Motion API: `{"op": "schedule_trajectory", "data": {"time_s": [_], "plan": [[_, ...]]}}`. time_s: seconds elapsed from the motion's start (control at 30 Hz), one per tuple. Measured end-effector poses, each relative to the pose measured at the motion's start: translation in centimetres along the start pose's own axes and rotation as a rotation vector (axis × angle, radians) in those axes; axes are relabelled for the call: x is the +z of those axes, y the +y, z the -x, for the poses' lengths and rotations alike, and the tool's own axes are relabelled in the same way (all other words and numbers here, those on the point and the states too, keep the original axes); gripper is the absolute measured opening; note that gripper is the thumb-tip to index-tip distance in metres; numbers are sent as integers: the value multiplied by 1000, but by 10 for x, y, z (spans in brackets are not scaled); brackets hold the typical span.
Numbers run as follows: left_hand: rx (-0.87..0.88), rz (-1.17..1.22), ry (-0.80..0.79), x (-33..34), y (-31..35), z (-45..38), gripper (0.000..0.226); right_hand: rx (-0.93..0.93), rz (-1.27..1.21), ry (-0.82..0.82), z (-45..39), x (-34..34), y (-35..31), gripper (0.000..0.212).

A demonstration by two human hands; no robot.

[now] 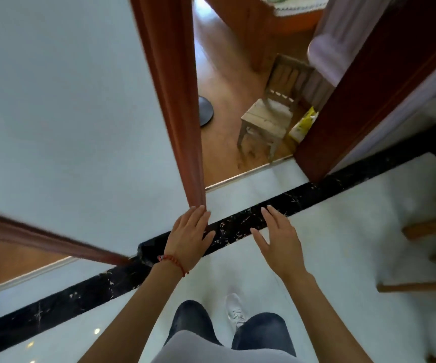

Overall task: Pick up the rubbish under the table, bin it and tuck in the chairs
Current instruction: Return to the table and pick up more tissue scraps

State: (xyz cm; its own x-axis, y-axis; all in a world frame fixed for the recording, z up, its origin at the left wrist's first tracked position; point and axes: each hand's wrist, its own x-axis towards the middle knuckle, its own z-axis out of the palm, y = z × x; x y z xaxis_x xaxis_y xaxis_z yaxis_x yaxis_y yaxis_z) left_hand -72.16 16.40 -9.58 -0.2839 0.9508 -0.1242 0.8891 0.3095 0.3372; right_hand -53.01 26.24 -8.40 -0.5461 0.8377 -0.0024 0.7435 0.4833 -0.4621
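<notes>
My left hand (pixel 189 235), with a red bead bracelet at the wrist, is stretched forward with flat, spread fingers and holds nothing. My right hand (pixel 281 241) is likewise open and empty beside it. Both hover above a white tiled floor crossed by a black marble strip (pixel 316 195). Wooden chair legs (pixel 431 226) show blurred at the right edge. No rubbish, bin or table top is visible.
A white wall corner with a red-brown door frame (pixel 175 100) stands ahead left. Through the doorway lies a wooden floor with a small wooden chair (pixel 272 111), a yellow-white bag (pixel 304 124), a dark round base (pixel 205 111) and a bed. A dark red door (pixel 368 82) is at right.
</notes>
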Motion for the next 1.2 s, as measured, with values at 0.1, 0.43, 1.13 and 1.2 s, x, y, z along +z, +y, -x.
{"op": "schedule_trajectory", "data": {"time_s": [0.1, 0.43, 1.13, 1.2], "plan": [[161, -10, -18, -1, 3, -7, 51, 135, 11, 36, 25, 1, 2, 54], [630, -46, -199, 17, 54, 4, 52, 594, 56, 208, 146, -4, -4, 54], [1394, -91, -556, 99, 206, 197, 53, 1476, -67, 660, 459, 27, -69, 52], [1436, -103, -563, 103, 212, 224, 53, 1520, -67, 678, 488, 32, -79, 53]]}}
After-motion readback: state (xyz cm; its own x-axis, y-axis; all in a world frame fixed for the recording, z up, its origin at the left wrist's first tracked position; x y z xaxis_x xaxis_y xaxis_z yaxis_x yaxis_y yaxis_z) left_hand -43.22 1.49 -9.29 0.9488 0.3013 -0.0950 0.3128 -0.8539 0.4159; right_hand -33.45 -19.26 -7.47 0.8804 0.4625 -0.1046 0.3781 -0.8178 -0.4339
